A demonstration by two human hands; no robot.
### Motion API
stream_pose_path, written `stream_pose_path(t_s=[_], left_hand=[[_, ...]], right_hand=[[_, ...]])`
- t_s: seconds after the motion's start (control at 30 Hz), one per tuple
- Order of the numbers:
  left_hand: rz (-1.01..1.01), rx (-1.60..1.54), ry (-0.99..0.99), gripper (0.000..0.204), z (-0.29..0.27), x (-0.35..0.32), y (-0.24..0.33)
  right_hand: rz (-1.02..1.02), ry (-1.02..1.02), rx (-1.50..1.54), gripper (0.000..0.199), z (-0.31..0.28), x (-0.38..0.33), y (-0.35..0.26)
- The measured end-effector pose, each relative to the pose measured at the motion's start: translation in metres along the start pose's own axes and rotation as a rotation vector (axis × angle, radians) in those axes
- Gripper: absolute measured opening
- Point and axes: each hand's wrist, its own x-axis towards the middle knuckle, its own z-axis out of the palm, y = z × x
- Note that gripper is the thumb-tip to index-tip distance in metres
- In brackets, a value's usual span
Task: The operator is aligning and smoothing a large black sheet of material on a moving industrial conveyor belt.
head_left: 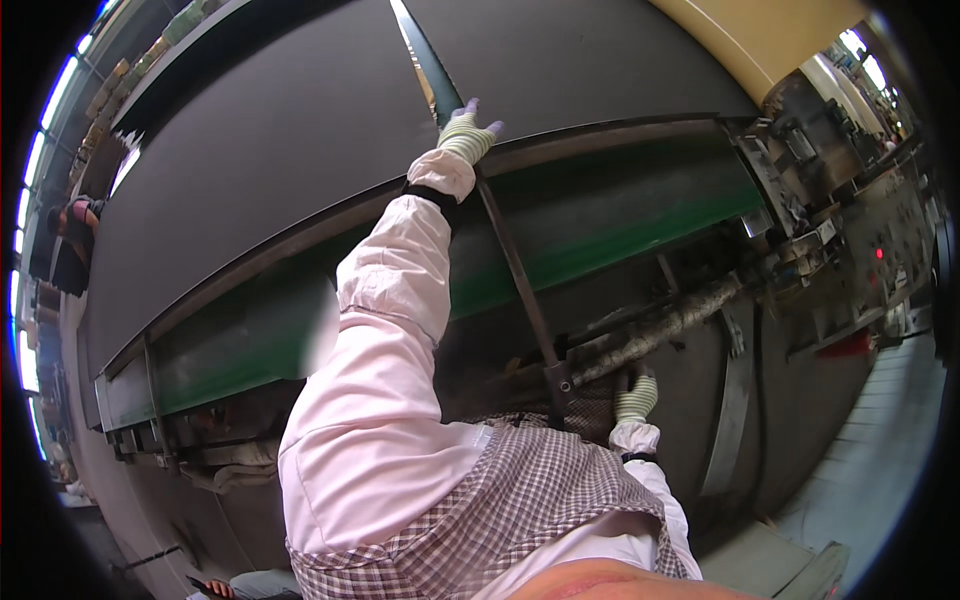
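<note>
In the head view, your left hand [470, 133] has its fingers spread apart at the near end of a narrow, tapering strip [431, 70], which runs away beyond it; whether they touch, I cannot tell. Your right hand [634, 398] is low, beside a mottled pipe [665, 328]; its grip cannot be made out. Between your hands slants a metal bar [517, 268]. Below your left hand lies a green band [600, 245]; around it spreads a broad dark surface [270, 130]. Machinery [870, 210] stands far right of it.
</note>
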Motion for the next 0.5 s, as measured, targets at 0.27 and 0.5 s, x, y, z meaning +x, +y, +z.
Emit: stream_pose_path(t_s=[0.27,0.5], left_hand=[[-0.271,0.394,0.451,0.066,-0.164,-0.084,-0.225],[-0.164,0.432,0.265,0.053,-0.131,-0.085,-0.226]], right_hand=[[0.047,0.032,0.018,0.012,0.0,0.0,-0.003],[0.109,-0.064,-0.047,0.016,-0.008,0.004,-0.013]])
